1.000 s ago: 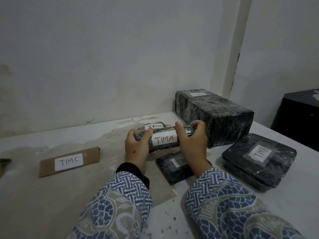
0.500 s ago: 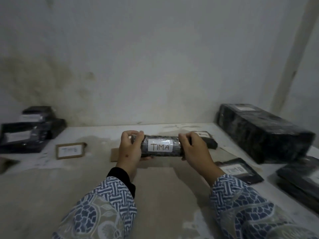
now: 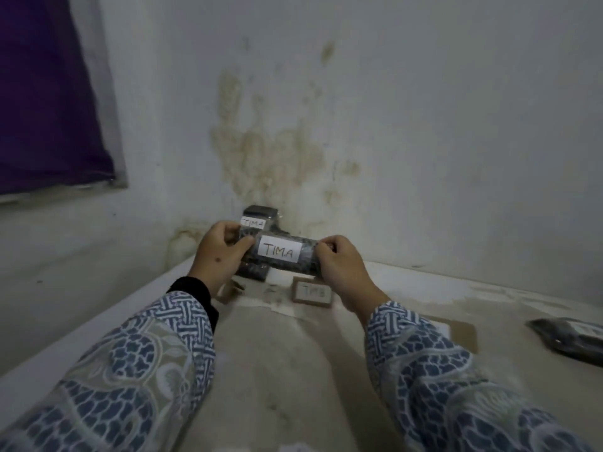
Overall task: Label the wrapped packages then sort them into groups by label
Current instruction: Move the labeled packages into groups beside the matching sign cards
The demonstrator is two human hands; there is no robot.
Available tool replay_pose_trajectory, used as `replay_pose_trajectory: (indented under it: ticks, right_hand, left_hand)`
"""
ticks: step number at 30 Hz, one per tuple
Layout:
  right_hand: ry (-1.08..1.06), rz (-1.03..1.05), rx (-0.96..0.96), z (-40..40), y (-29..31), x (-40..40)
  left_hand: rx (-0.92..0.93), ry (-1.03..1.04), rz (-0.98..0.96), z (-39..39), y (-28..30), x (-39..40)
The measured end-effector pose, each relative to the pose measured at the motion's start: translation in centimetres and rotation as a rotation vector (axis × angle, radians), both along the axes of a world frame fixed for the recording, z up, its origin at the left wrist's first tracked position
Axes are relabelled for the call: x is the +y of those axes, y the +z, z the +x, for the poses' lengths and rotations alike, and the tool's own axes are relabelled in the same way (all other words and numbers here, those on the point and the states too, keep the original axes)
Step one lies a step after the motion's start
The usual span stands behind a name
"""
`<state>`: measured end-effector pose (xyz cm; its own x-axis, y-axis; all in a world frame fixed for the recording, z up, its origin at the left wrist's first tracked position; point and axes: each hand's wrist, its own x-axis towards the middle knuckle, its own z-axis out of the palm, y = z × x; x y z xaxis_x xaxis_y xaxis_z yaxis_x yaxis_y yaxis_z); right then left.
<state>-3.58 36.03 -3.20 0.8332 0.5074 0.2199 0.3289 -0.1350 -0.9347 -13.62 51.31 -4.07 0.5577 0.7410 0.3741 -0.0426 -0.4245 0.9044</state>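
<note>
TIMA roll [image 3: 282, 255], fingers of both hands clamped on its ends, now nearer corner TIMA stack [image 3: 257, 220]

Black wrap, white labels, blue-and-white sleeves

The roll [image 3: 283, 257] in the grip is glossy black with a white label; just behind it sits a black package [image 3: 257, 216], white-labelled too; below it a brown card [image 3: 311, 293]; sleeves [image 3: 421, 350] carry blue-and-white woven patterning; the tabletop [image 3: 277, 370] is beige.

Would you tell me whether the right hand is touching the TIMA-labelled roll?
Touching. The head view shows the right hand pinching the right end of the TIMA roll, while the left hand holds the other end.
</note>
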Motion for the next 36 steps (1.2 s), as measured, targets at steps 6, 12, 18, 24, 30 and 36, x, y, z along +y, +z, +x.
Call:
replay_pose_trajectory:
  ticks: [6,12,18,24,30,36]
  right_hand:
    - [0.054,0.125,0.269,-2.6,-3.9,7.4]
    - [-0.088,0.123,0.231,-1.5,-7.6,11.6]
    - [-0.117,0.102,0.134,-1.2,-9.0,13.7]
    - [-0.179,-0.129,-0.112,-0.3,-8.8,13.8]
    - [-0.204,-0.155,-0.178,-0.3,-8.8,13.6]
    - [-0.273,-0.224,-0.402,-1.2,-9.2,13.2]
  left_hand:
    - [0.041,0.094,-0.062,-2.1,-4.6,6.5]
    - [0.197,0.122,-0.087,-1.7,-8.5,9.3]
    - [0.470,0.160,0.195,-0.9,-9.1,9.9]
    - [0.494,0.177,0.255,-0.7,-9.3,9.4]
    - [0.529,0.182,0.274,-0.5,-9.5,9.6]
    - [0.478,0.159,0.268,-0.8,-9.2,9.2]
